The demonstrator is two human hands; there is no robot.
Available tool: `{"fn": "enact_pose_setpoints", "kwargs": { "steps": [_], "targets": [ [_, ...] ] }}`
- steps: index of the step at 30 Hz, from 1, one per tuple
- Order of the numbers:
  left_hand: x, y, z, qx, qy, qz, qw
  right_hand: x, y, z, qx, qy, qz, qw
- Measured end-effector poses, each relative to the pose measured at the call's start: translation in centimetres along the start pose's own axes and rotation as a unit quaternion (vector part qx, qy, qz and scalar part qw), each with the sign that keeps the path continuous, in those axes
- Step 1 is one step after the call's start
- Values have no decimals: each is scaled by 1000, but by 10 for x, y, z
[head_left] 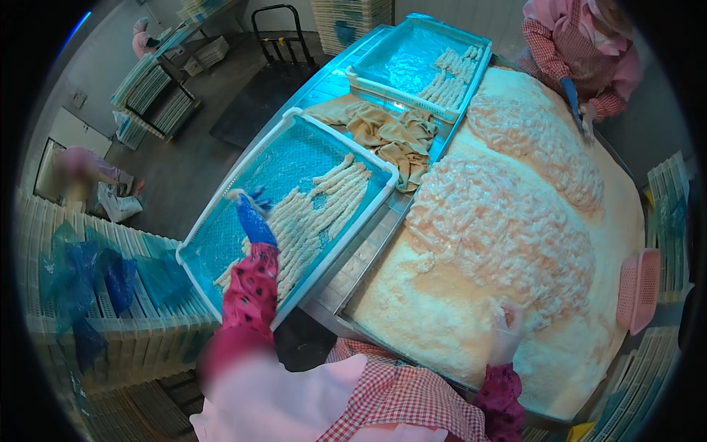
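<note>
My left hand (255, 215), in a blue glove with pale crumbs on the fingers, is over a white-rimmed tray (193, 254) lined with blue film. Its fingers are apart and no strip shows in them. Beside it, long crumb-coated strips (324, 210) lie in rows in the tray. My right hand (507, 330), in a whitish glove, is at the crumbs (412, 324) on the large metal-edged table, by the near edge of a heap of pale pink raw meat strips (508, 228). Its fingers are curled; what they hold, if anything, is hidden.
Beyond my tray lie a crumpled tan cloth (379, 129) and another tray (359, 79) with coated strips. A co-worker (578, 59) handles a second meat heap (526, 121). A pink basket (638, 291) stands at right; stacked trays (140, 295) line the left.
</note>
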State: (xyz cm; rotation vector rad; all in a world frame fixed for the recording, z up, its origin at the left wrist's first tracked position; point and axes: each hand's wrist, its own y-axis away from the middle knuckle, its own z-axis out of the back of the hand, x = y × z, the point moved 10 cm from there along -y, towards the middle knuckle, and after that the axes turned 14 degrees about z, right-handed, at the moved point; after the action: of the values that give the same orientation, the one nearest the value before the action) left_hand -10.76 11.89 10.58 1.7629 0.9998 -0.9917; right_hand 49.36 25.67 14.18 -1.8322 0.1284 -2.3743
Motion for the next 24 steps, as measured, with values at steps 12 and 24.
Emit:
{"fn": "enact_pose_setpoints", "kwargs": {
  "steps": [12, 24],
  "targets": [
    [104, -115, 9, 280, -315, 138, 896, 44, 20, -67, 258, 337, 281, 861],
    [68, 41, 12, 257, -374, -8, 891, 65, 8, -21, 314, 332, 254, 852]
  ]
}}
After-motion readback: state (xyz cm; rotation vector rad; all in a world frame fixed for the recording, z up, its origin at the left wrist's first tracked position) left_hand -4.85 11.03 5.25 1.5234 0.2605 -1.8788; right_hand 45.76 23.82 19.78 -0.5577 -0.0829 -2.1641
